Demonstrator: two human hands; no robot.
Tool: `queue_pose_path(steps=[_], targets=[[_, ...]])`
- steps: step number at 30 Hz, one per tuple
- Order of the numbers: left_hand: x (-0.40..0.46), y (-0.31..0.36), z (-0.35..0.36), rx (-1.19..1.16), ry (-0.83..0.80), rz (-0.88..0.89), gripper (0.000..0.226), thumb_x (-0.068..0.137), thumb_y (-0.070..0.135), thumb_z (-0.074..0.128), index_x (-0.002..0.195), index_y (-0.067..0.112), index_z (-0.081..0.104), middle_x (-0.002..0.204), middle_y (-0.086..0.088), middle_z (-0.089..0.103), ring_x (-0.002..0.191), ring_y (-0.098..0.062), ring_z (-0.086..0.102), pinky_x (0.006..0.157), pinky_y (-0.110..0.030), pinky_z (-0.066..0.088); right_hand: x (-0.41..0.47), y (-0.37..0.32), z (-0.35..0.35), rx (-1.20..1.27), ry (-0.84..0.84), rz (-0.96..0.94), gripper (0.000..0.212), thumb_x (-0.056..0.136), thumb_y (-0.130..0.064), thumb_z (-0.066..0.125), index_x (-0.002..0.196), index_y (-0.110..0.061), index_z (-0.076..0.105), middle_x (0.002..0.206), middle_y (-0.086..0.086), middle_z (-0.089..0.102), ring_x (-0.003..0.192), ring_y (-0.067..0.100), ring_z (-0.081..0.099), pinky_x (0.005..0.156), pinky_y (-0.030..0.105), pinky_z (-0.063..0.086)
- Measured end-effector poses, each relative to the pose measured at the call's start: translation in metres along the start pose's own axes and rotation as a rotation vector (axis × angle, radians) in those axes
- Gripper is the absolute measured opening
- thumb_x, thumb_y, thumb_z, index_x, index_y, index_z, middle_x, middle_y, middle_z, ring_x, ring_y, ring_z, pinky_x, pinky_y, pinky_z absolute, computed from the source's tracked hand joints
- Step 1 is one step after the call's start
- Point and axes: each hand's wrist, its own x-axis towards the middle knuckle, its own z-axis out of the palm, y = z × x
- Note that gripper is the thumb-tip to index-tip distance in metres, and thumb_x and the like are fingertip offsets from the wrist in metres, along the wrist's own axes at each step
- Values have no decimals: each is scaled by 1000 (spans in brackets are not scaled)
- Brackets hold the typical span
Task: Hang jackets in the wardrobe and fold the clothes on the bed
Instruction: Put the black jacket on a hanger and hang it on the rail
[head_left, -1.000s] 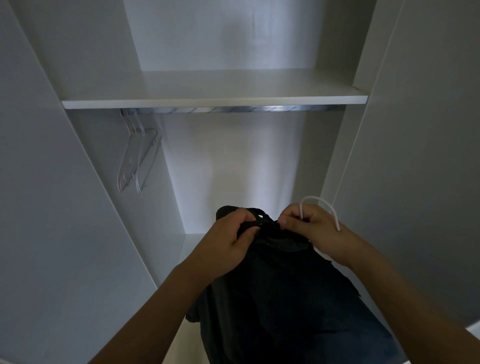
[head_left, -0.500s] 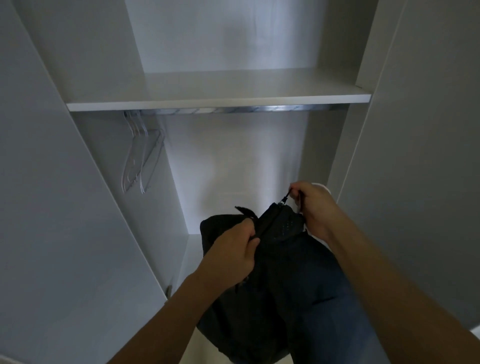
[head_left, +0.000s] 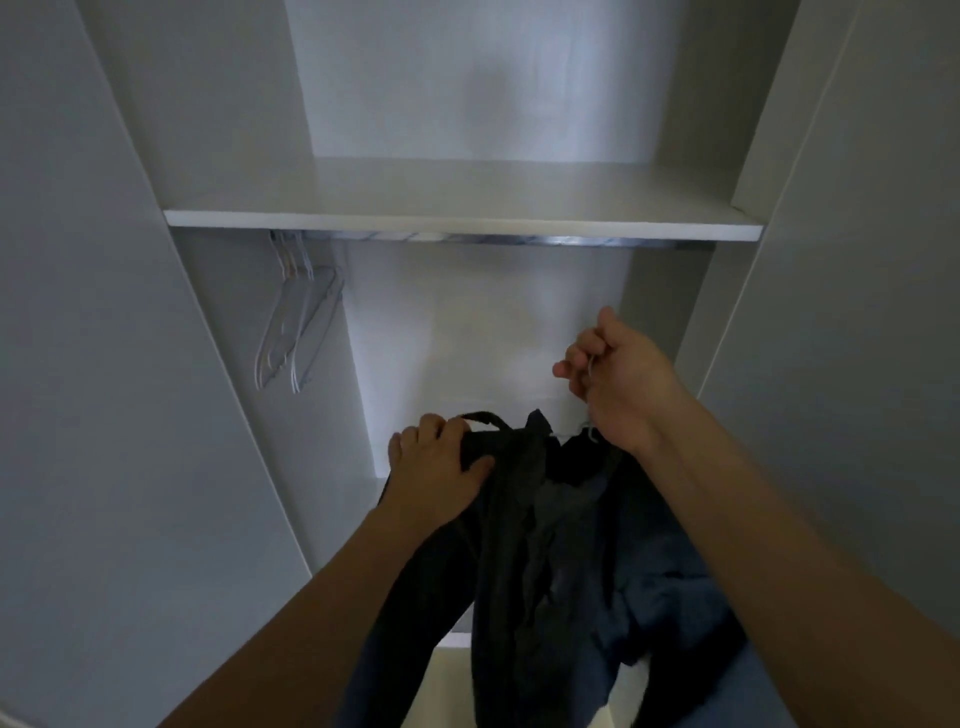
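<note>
Since a moment before, my right hand (head_left: 621, 379) rose with the white hanger (head_left: 591, 371) hook in its closed grip — my left hand (head_left: 439, 467) clutched the dark jacket (head_left: 545, 545) collar, below the wardrobe rail (head_left: 467, 239), inside the wardrobe (head_left: 467, 332).

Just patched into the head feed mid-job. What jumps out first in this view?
Low in the middle, a dark jacket hangs between two hands: the left hand grips its fabric, the right hand holds a white hanger hook above it. Higher up, the metal rail under the white shelf carries only empty hangers at its left end.
</note>
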Motion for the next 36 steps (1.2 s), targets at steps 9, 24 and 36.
queue_pose_path(steps=[9,24,36], targets=[[-20,19,-19,-299,-54,296,15,95,30,57,92,18,50,86,8,49,74,-6,47,65,-21,40,24,-22,-14,63,136,-69,53,104,-42,30,57,-19,35,47,-4,45,59,15,50,61,29,30],[26,4,-11,-862,-55,-431,30,93,-9,33,91,0,62,72,-4,52,61,-9,45,45,-7,36,129,41,73,-629,-151,77,49,100,-10,43,148,-15,34,133,8,47,107,21,52,79,26,44],[140,-40,-11,-995,113,-468,38,92,-9,35,123,-1,55,118,-20,63,96,-30,63,80,-34,52,270,69,127,-754,-246,-33,51,99,3,37,146,-17,42,149,6,41,122,17,48,83,7,39]])
